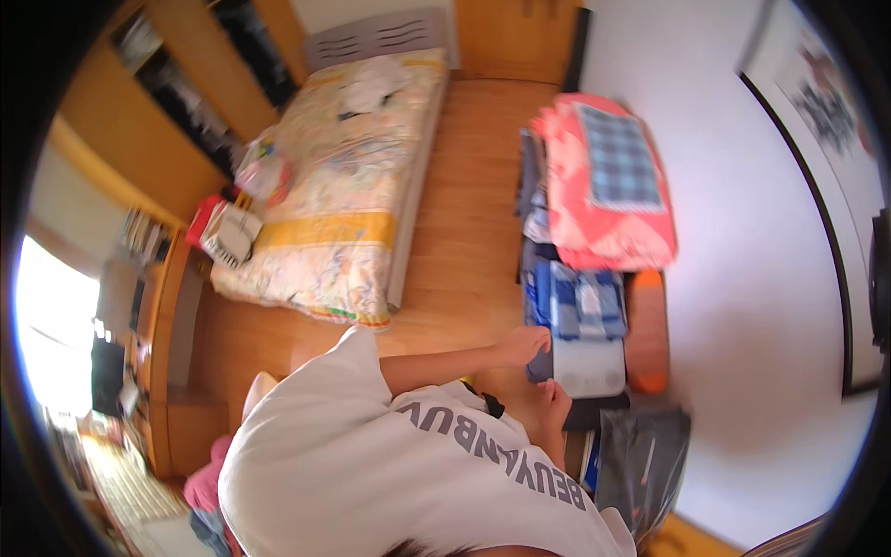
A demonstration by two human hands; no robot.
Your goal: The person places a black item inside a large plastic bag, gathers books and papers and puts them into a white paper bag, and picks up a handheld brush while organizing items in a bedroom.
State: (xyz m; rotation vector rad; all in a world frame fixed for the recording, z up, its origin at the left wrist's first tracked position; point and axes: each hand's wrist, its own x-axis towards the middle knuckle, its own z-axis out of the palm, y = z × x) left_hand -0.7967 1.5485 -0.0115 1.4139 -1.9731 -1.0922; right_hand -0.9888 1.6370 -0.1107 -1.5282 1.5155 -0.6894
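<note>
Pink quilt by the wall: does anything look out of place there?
A little: the pink quilt looks like bedding, yet it sits stacked by the wall rather than on the bed. Near the left hand, nothing looks spilled or damaged.

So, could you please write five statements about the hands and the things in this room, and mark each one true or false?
1. The grey-blue checked cloth lies on the pink bedding. True.
2. The bed cover has a yellow band. True.
3. The left hand rests on the bed cover. False: it is near the flat white object.
4. The right hand holds the dark grey bag. False: they are apart.
5. The person's shirt is white. True.
</note>
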